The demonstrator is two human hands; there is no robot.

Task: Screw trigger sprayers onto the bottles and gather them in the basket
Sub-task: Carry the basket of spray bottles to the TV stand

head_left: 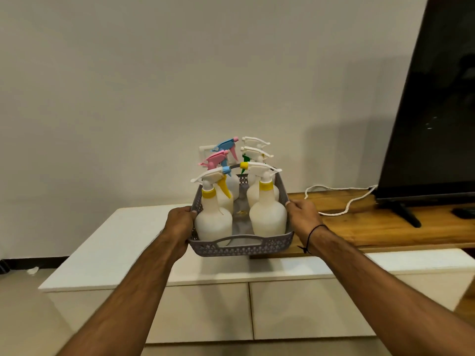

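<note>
A grey perforated basket is held up above the white cabinet, tilted slightly. Inside stand several white spray bottles, all with trigger sprayers on. The front left bottle and the front right bottle have yellow collars. Farther back I see a pink sprayer, a blue sprayer and white sprayers. My left hand grips the basket's left rim. My right hand grips its right rim.
A low white cabinet with drawers runs below the basket. To the right lies a wooden shelf with a white cable and a black television on a stand. A wall socket sits behind the basket.
</note>
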